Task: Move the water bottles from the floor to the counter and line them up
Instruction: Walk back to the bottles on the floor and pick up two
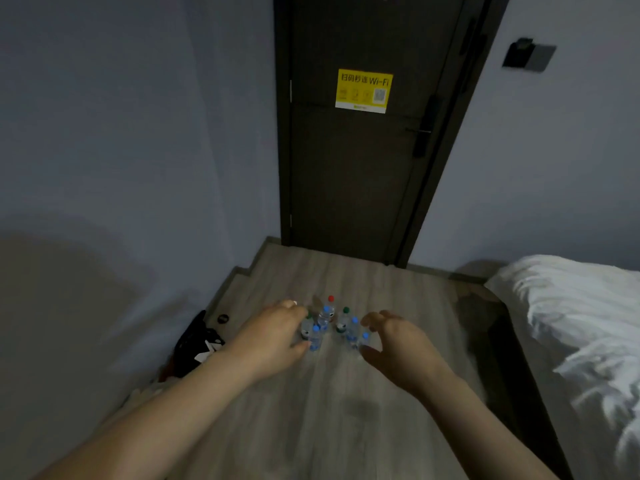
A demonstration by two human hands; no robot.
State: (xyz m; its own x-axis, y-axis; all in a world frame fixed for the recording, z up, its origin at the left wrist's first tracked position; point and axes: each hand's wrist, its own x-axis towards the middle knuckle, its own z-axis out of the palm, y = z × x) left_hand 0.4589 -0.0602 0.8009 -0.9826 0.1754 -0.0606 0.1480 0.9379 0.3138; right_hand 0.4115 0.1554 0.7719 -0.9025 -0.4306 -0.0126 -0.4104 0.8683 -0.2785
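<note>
A black bag [197, 344] is lying at the left edge of the floor [311, 427], its shape hard to make out in the dim light, with a small dark round thing [223, 318] just beyond it. The left hand [273, 332] is reaching to the left side of the water bottles [329, 323], with its fingers curving over a green-capped one and its thumb lying beneath. The blur is hiding whether it is gripping or only touching, so I cannot tell.

The bottles are standing upright in a tight cluster on the middle of the floor, well apart from both side edges. Their red, green and blue caps are showing, but their clear bodies are smearing together.

The right hand [391, 341] is hanging cupped at the cluster's right side, fingers and thumb spread apart with a blue-capped bottle between them, and contact is unclear. Beyond, a dark door [353, 185] is carrying a yellow Wi-Fi sign [363, 90]. A bed [571, 323] with white bedding is being cut off at the right edge.
</note>
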